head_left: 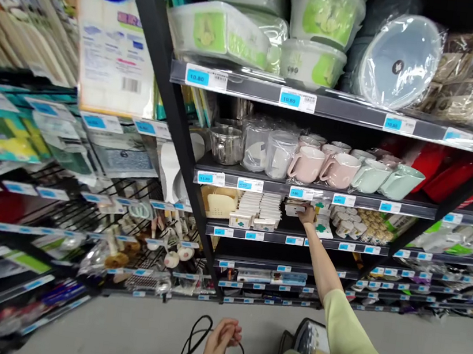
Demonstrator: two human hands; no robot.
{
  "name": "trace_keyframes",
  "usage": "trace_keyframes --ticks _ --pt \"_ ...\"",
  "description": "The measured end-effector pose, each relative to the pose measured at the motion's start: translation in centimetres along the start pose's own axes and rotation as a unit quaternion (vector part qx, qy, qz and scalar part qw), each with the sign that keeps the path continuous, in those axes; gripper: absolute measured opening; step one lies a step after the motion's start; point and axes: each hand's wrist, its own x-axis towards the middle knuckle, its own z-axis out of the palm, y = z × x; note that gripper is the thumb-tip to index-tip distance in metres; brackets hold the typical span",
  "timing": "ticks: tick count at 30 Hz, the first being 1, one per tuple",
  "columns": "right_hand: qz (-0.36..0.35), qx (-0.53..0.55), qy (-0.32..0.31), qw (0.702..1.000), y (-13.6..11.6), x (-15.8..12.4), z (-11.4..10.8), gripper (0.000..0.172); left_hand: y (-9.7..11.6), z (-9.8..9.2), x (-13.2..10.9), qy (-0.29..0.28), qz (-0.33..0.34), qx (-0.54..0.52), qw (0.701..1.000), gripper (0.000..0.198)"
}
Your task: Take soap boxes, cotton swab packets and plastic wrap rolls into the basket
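Observation:
My right hand [307, 215] reaches into the third shelf from the top and is closed on a small white box [294, 209], among stacks of small white boxes [260, 209]. The arm wears a light green sleeve. My left hand [219, 340] is low near my lap, fingers curled round a thin black cord [192, 345] that loops over the floor.
The black shelving unit [316, 103] holds green-lidded plastic containers on top, then pink and mint mugs [342, 170], clear cups and steel pots. Hanging packets fill the racks to the left. A basket [311, 340] sits on the grey floor by my knees.

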Motion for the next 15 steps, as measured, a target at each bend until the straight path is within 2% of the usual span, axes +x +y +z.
trace_keyframes --ticks 3,6,9,11,13,15 --pt "0.001 0.025 0.016 1.0 -0.2 -1.7 -0.6 0.036 0.4 -1.3 -0.9 0.008 -0.007 0.02 1.0 0.064" --pt "-0.007 0.062 0.053 0.997 0.3 -5.6 -1.9 0.037 1.2 -2.3 -1.8 -0.012 -0.023 0.048 0.999 0.064" --pt "-0.042 0.149 0.1 0.983 1.5 -12.0 -4.0 0.027 2.0 -3.0 -2.1 -0.037 -0.032 0.074 0.996 0.064" --pt "-0.037 0.195 0.12 0.973 3.1 -17.2 -5.4 0.025 2.4 -3.2 -2.1 -0.058 -0.037 0.091 0.993 0.063" --pt "0.016 0.2 0.14 0.97 5.4 -22.5 -6.4 0.026 2.7 -3.1 -2.1 -0.081 -0.048 0.109 0.99 0.063" --pt "0.107 0.159 0.155 0.969 8.3 -28.1 -7.2 0.027 3.0 -2.7 -2.1 -0.106 -0.065 0.128 0.984 0.064"
